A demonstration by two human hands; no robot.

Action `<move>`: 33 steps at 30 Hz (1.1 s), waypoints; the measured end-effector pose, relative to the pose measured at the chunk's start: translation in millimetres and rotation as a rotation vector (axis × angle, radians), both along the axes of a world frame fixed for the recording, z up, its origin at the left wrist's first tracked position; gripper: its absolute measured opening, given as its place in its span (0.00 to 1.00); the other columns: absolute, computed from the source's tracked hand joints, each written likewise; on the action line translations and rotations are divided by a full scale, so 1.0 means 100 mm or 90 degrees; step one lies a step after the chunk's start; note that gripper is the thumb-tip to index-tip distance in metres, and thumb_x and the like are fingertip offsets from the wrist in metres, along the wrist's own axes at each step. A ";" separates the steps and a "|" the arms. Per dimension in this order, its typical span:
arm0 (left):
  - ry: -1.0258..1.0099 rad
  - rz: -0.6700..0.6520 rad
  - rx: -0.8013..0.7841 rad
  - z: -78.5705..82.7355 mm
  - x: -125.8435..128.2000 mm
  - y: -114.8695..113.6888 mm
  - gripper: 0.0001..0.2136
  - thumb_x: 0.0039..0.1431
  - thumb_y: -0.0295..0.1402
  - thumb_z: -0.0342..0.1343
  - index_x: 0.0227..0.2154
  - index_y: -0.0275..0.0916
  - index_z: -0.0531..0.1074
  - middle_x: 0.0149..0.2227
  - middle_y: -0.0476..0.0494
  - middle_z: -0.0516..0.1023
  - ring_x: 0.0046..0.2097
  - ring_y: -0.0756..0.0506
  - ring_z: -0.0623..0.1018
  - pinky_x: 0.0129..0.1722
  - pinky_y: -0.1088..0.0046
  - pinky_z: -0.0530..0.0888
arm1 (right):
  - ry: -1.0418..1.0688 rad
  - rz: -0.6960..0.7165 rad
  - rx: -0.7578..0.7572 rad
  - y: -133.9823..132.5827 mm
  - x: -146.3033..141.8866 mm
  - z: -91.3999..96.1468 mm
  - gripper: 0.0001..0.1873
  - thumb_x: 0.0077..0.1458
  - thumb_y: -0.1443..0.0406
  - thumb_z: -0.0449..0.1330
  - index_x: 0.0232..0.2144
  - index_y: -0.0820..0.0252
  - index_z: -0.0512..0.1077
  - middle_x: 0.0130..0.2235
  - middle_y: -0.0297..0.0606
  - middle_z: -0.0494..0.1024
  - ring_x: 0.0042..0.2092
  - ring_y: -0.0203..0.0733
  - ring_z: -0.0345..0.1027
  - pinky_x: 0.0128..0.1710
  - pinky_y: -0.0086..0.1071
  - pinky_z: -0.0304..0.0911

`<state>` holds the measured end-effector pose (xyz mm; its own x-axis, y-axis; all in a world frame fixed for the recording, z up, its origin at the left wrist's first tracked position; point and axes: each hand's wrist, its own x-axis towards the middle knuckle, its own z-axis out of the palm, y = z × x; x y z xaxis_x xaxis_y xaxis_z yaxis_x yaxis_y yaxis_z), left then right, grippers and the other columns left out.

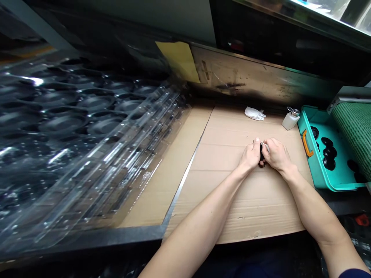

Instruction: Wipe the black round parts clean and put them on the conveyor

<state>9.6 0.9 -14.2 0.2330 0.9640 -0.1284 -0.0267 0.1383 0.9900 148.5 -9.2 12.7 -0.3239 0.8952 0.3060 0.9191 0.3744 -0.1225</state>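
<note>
My left hand (251, 155) and my right hand (276, 155) meet over the cardboard sheet (232, 193) on the bench. Both are closed around a small black part (261, 156) pinched between them. A bit of white, perhaps a cloth or wipe (264, 146), shows at the fingertips of my right hand. Most of the black part is hidden by the fingers.
A tall stack of clear plastic trays (75, 143) holding dark round parts fills the left. A teal bin (327, 154) with several black round parts sits at the right, beside a green belt (355, 127). A small white dispenser bottle (290, 119) and a crumpled white wipe (254, 113) lie at the back.
</note>
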 end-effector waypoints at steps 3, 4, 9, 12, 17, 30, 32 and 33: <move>0.037 -0.003 0.028 0.02 -0.01 -0.02 0.34 0.72 0.57 0.36 0.23 0.38 0.73 0.16 0.46 0.74 0.18 0.48 0.75 0.22 0.75 0.71 | 0.002 -0.007 -0.018 0.00 -0.01 0.01 0.10 0.69 0.64 0.51 0.40 0.58 0.72 0.40 0.42 0.78 0.41 0.45 0.71 0.41 0.33 0.60; 0.044 -0.006 0.034 0.03 -0.01 -0.03 0.34 0.71 0.57 0.35 0.23 0.39 0.73 0.16 0.46 0.74 0.18 0.48 0.75 0.22 0.75 0.71 | 0.003 -0.015 -0.031 0.00 0.00 0.03 0.09 0.69 0.64 0.52 0.40 0.58 0.72 0.41 0.42 0.79 0.41 0.45 0.71 0.40 0.33 0.59; 0.078 0.005 0.050 0.08 0.01 -0.09 0.34 0.72 0.57 0.35 0.22 0.39 0.72 0.16 0.45 0.73 0.19 0.48 0.76 0.22 0.75 0.72 | -0.005 -0.032 -0.069 -0.04 0.02 0.11 0.08 0.68 0.65 0.53 0.39 0.57 0.73 0.42 0.42 0.80 0.41 0.45 0.72 0.37 0.33 0.57; 0.082 -0.004 0.059 0.09 0.02 -0.10 0.35 0.72 0.57 0.35 0.21 0.39 0.72 0.16 0.45 0.73 0.19 0.47 0.76 0.22 0.74 0.72 | -0.013 -0.023 -0.064 -0.05 0.03 0.14 0.09 0.68 0.64 0.53 0.40 0.58 0.73 0.42 0.42 0.80 0.42 0.44 0.72 0.38 0.33 0.57; 0.065 -0.003 0.034 0.07 0.01 -0.09 0.34 0.72 0.57 0.34 0.22 0.39 0.72 0.16 0.45 0.73 0.19 0.47 0.76 0.22 0.75 0.72 | -0.025 -0.008 -0.070 -0.05 0.03 0.14 0.10 0.69 0.65 0.53 0.39 0.58 0.74 0.42 0.42 0.80 0.42 0.45 0.72 0.39 0.34 0.58; 0.058 -0.007 0.020 0.10 0.01 -0.09 0.35 0.72 0.56 0.35 0.21 0.38 0.73 0.15 0.44 0.73 0.18 0.47 0.75 0.21 0.75 0.71 | 0.004 -0.016 -0.070 -0.03 0.04 0.16 0.07 0.66 0.65 0.57 0.38 0.56 0.76 0.42 0.41 0.82 0.42 0.45 0.75 0.41 0.33 0.62; 0.056 -0.005 0.013 0.11 0.01 -0.10 0.35 0.72 0.57 0.36 0.21 0.38 0.73 0.16 0.44 0.73 0.18 0.47 0.75 0.20 0.75 0.71 | 0.014 -0.007 -0.084 -0.04 0.06 0.19 0.07 0.66 0.66 0.57 0.38 0.56 0.76 0.41 0.40 0.82 0.43 0.44 0.75 0.42 0.33 0.63; 0.057 -0.007 0.012 0.12 0.01 -0.10 0.35 0.72 0.57 0.36 0.21 0.38 0.73 0.16 0.44 0.73 0.17 0.47 0.75 0.20 0.75 0.71 | 0.014 0.000 -0.085 -0.04 0.06 0.20 0.08 0.66 0.66 0.57 0.37 0.56 0.76 0.41 0.40 0.82 0.43 0.44 0.75 0.42 0.33 0.63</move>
<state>10.6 -9.4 -2.6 0.2318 0.9639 -0.1306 0.0632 0.1191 0.9909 154.9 -13.2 32.5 -0.3185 0.9285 0.1907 0.9155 0.3535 -0.1922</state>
